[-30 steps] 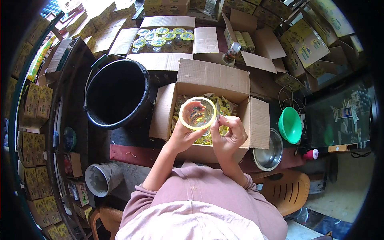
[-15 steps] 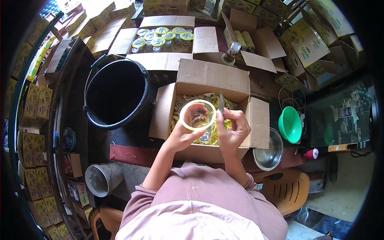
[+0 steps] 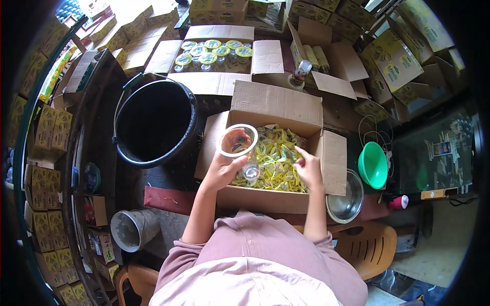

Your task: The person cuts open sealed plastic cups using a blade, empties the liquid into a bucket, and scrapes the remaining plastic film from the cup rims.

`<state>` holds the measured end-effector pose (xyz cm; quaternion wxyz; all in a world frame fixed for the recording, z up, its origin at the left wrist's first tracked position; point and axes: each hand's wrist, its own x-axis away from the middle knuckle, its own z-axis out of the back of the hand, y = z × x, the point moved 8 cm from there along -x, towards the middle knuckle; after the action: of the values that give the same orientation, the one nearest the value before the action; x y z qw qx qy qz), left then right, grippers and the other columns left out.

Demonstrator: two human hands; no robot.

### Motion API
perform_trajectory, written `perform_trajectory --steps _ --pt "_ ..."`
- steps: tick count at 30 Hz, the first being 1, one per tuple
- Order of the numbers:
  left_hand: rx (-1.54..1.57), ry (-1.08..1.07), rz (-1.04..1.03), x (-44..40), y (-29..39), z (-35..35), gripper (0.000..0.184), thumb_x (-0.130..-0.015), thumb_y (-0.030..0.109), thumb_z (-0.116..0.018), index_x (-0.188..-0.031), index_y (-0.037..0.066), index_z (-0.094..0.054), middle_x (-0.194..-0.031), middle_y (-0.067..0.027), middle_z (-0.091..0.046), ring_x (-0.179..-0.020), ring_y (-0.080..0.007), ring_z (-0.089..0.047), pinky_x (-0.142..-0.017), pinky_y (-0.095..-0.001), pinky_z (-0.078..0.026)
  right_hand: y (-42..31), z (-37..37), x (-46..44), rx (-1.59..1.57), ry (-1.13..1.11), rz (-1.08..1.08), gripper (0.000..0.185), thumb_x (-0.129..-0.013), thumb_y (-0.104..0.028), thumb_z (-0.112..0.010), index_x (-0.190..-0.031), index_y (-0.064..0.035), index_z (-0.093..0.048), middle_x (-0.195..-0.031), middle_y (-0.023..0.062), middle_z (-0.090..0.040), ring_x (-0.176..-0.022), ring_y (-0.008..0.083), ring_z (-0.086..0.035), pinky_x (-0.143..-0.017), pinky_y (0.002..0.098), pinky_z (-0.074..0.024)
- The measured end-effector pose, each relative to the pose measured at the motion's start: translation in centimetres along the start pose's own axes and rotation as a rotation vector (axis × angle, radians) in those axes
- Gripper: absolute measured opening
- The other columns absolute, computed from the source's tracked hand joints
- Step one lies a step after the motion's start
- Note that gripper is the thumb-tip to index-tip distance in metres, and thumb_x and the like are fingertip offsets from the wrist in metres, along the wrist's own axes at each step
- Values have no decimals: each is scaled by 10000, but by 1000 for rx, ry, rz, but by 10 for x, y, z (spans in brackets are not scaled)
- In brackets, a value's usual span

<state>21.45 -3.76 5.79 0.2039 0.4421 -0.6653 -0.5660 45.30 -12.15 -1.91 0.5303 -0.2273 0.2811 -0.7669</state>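
My left hand point(image 3: 220, 171) is wrapped round a clear plastic jar point(image 3: 250, 162) with a wide pale rim. The jar is tilted, its open mouth facing up towards me, over the left part of an open cardboard box point(image 3: 275, 104). Yellow-wrapped small packets point(image 3: 273, 148) fill the bottom of that box. Over the packets on the right is my right hand point(image 3: 310, 172), its index finger stretched out and the other fingers curled. A thin greyish piece seems to be at its fingertips, too blurred to name.
A black bucket point(image 3: 191, 127) stands left of the box, a grey bucket point(image 3: 122, 232) below it. Behind is a carton point(image 3: 219, 32) of lidded jars, with a single jar point(image 3: 299, 74) beside it. A steel bowl point(image 3: 332, 206) and green bowl point(image 3: 372, 166) are at the right.
The jar and my left hand have shifted slightly left. My right hand has moved away from the jar's rim, down and right over the packets. The view has shifted a little.
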Motion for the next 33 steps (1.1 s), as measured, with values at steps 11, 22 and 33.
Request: perform_trajectory --steps 11,22,33 --pt "722 399 -28 -9 6 106 450 -862 315 -544 -1199 40 -431 -1119 -66 -525 -1068 -190 -503 -872 -383 -446 23 28 32 -201 147 -84 746 -595 98 -686 -1278 -93 -454 -1150 133 -512 -617 116 -596 -549 214 -519" --pt "1604 600 -125 -13 -36 212 344 -943 275 -365 -1056 -7 -526 -1087 -197 -559 -1008 -350 -532 -907 -490 -429 68 4 76 -1020 146 -432 830 -697 78 -662 -1377 -15 -195 -1204 185 -476 -706 117 -587 -610 190 -503" --pt "1790 541 -117 -9 -27 198 432 -823 197 -426 -1201 -11 -422 -1200 -229 -449 -1103 -407 -418 -960 -536 -361 96 -2 134 -1696 207 -688 827 -801 30 -583 -1396 -31 -13 -1353 309 -241 -740 111 -585 -651 192 -522"
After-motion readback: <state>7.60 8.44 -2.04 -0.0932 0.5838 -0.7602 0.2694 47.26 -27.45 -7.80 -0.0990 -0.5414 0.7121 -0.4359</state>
